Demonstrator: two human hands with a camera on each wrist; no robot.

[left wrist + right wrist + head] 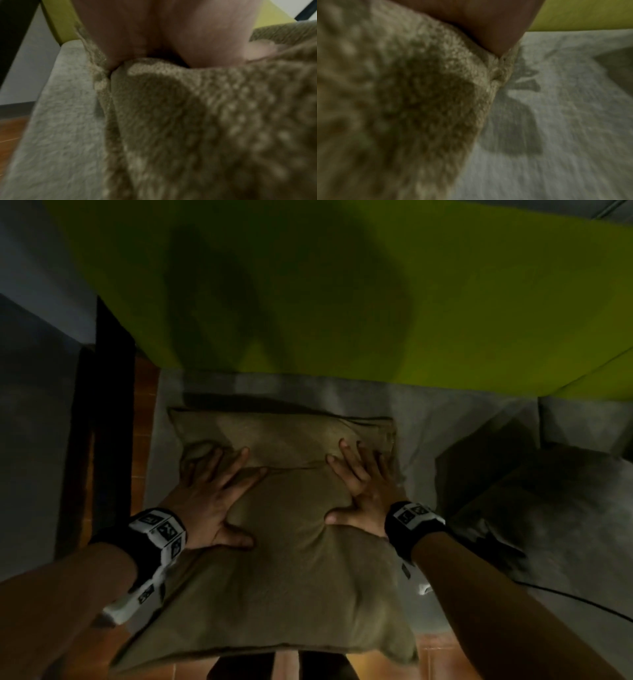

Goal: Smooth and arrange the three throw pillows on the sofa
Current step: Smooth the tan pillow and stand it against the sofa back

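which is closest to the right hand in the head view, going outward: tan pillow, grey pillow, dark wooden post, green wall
1. tan pillow: directly under the right hand, which presses on it.
2. grey pillow: on the sofa seat, to the hand's right.
3. green wall: behind the sofa, past the pillow.
4. dark wooden post: far left, beyond the left hand.

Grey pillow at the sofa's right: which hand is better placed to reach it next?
Right. The right hand lies flat on the tan pillow's edge nearest the grey pillow; the left hand is on the far side.
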